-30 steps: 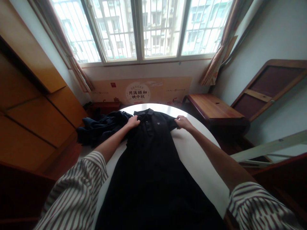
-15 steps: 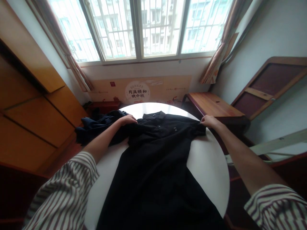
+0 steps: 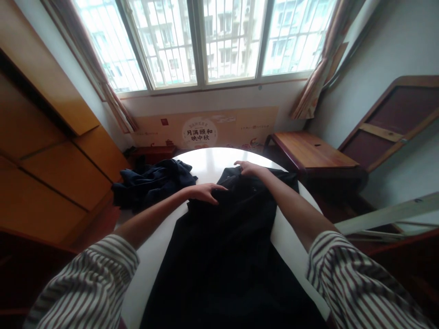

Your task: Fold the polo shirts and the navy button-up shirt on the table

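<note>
Both left hand (image 3: pixel 206 192) and right hand (image 3: pixel 250 168) loosely open, no grip visible; table (image 3: pixel 206 165) beneath supports the outspread black shirt (image 3: pixel 226 256).

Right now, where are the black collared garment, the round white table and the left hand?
Black collared garment (image 3: pixel 233 237), head view: middle section.
Round white table (image 3: pixel 205 161), head view: far tabletop.
Left hand (image 3: pixel 203 192), head view: back.

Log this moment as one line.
left hand: open, over black garment | right hand: at its collar, grip unclear | black garment: lying on white table | dark bundled cloth: left of garment
</note>
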`<state>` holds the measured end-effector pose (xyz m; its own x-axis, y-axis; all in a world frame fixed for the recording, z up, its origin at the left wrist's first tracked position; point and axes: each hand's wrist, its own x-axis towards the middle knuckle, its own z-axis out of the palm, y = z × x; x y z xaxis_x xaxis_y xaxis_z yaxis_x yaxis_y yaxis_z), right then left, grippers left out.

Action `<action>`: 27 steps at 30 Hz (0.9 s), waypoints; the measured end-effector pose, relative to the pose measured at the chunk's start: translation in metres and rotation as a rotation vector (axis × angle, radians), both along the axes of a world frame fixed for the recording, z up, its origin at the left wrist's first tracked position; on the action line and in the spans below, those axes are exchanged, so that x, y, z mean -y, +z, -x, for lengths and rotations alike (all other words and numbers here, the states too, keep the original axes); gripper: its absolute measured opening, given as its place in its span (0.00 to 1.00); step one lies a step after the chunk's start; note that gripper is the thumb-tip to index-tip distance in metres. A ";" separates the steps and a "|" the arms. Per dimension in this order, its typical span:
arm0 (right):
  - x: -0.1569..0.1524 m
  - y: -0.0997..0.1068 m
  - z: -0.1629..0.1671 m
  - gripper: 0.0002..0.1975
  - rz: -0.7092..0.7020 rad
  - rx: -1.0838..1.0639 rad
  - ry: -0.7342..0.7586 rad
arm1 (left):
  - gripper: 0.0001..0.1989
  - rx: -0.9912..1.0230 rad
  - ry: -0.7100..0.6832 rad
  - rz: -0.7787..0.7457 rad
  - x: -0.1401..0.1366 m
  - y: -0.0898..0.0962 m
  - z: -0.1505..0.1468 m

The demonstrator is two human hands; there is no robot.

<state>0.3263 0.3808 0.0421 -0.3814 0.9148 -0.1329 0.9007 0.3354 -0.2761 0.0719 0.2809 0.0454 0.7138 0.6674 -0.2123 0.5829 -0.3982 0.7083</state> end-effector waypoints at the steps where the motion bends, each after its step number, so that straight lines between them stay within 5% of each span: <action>1: -0.002 -0.002 0.007 0.29 0.032 -0.006 0.017 | 0.37 -0.012 -0.039 0.007 0.004 -0.001 -0.001; 6: -0.001 -0.005 0.013 0.17 0.056 -0.048 0.046 | 0.45 -0.176 -0.061 -0.020 0.027 0.002 0.015; 11: 0.019 -0.005 -0.016 0.17 -0.233 -0.149 -0.090 | 0.18 -0.374 0.075 -0.170 0.036 0.036 0.071; 15: 0.036 -0.016 -0.035 0.20 -0.629 -0.308 -0.207 | 0.11 -0.087 0.144 -0.196 0.026 0.071 0.105; 20: 0.046 -0.034 -0.053 0.19 -1.092 -0.584 -0.236 | 0.14 0.287 0.472 -0.474 0.027 0.084 0.114; 24: 0.036 -0.019 -0.043 0.20 -1.115 -0.590 -0.281 | 0.12 0.168 0.618 -0.533 0.008 0.087 0.121; 27: 0.016 0.010 -0.014 0.21 -0.925 -0.510 -0.357 | 0.11 0.026 0.752 -0.623 -0.027 0.098 0.123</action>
